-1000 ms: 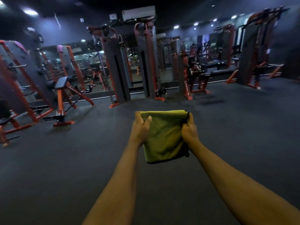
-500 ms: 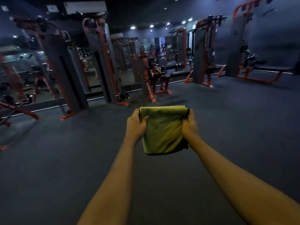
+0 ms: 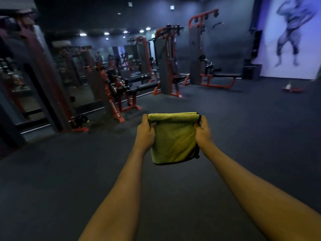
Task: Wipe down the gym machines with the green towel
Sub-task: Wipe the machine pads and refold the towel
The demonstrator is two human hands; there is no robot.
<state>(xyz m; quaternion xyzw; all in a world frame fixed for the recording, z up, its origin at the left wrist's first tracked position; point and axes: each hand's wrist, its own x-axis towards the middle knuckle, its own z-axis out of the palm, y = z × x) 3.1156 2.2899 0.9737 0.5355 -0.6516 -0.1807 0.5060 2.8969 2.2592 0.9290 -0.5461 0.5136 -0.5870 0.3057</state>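
The left hand (image 3: 145, 134) grips the upper left corner of the green towel (image 3: 173, 140), its fingers curled around the folded edge. The right hand (image 3: 203, 133) pinches the upper right corner in the same way. The towel is folded and hangs in the air between the two hands, in front of the body and above the dark floor (image 3: 60, 180). It touches no machine. Both arms are stretched forward.

I judge that no wiping is happening at this moment; this is the step of carrying the towel toward a machine. The nearest one is the red and grey machine (image 3: 112, 96) at the left, well apart from the hands. Behind it stand a tall cable station (image 3: 165, 66) and a second station (image 3: 198, 54) with a low red frame. The far wall at the right carries a picture of a muscular figure (image 3: 288, 35).

The next move calls for walking close to one machine. Then one hand should let go, so the other can press the towel flat on a pad or a handle.
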